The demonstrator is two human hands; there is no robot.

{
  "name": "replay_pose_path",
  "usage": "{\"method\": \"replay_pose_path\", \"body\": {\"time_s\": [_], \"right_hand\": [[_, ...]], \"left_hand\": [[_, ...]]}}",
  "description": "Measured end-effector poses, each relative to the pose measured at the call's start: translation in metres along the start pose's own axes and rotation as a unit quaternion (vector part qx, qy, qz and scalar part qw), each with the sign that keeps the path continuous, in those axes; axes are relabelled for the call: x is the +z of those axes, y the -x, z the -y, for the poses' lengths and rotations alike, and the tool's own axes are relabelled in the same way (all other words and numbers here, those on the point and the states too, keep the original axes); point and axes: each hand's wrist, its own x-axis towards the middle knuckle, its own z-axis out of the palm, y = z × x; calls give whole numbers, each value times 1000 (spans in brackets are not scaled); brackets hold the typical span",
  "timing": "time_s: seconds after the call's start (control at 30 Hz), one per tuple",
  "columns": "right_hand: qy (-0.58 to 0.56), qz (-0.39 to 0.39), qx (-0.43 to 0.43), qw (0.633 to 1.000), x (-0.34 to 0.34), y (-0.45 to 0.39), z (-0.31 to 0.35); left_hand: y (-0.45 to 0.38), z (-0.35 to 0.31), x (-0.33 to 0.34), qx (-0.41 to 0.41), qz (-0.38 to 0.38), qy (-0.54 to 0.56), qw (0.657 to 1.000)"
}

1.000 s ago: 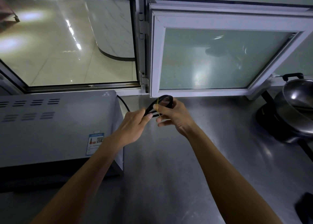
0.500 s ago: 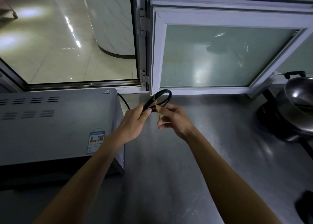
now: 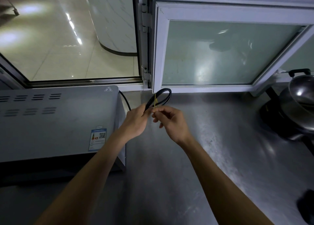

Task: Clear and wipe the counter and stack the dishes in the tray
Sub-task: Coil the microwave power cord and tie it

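A black power cord (image 3: 167, 93) is folded into a loop above the steel counter (image 3: 212, 148), near the window sill. My left hand (image 3: 136, 121) grips the folded cord at its lower end. A thin yellow tie (image 3: 155, 101) crosses the loop, and my right hand (image 3: 169, 121) pinches the lower end of this tie just beside the left hand. The cord runs back behind the grey oven (image 3: 56, 121) on the left.
An open white-framed window (image 3: 229, 12) swings over the back of the counter. Steel woks (image 3: 302, 95) sit on a black burner at the right edge. A dark object (image 3: 306, 206) lies at the lower right.
My right hand has slid off the loop and drawn down, now pinching only the yellow tie. The looped cord has risen slightly and stands clear above both hands.
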Motion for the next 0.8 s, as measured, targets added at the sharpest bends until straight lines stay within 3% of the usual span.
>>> {"method": "replay_pose_path", "body": {"time_s": [0.37,0.5,0.7,0.8], "right_hand": [[146,74,-91,982,-4,-13,25],[126,60,-79,987,-6,-8,23],[-14,60,40,997,-5,7,6],[-19,74,85,993,-5,13,-2]], "left_hand": [[-9,3,7,28,25,-165,985],[-9,5,-2,5,28,-46,999],[-12,1,-6,-32,-4,78,996],[-19,6,-10,-51,-28,174,983]]}}
